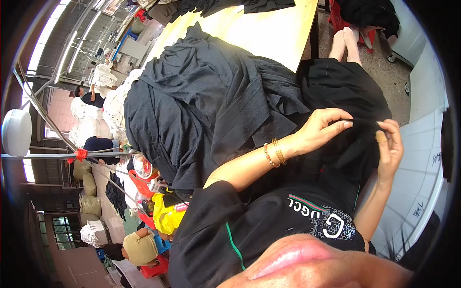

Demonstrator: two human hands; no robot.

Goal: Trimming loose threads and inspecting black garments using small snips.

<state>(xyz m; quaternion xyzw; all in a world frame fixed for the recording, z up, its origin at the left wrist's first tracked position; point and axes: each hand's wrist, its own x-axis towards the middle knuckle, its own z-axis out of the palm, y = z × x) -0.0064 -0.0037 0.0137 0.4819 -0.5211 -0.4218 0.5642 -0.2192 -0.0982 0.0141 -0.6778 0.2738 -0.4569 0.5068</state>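
Note:
My left hand, with a beaded bracelet and gold bangles at its wrist, is closed in a pinch of thumb and forefinger. My right hand faces it a short way to the right, fingers bent together at the tips, with a tan wrap on one finger. Something thin and dark seems to run between the two fingertips, but it blends into the black clothing behind. A big heap of black knit cloth lies left of my left hand, its folds reaching close to that forearm.
A pale yellow table extends behind the heap, with more dark cloth at its far edge. To the right stands a white-panelled surface. A yellow bag lies at left; several people work farther off, near white cloth piles.

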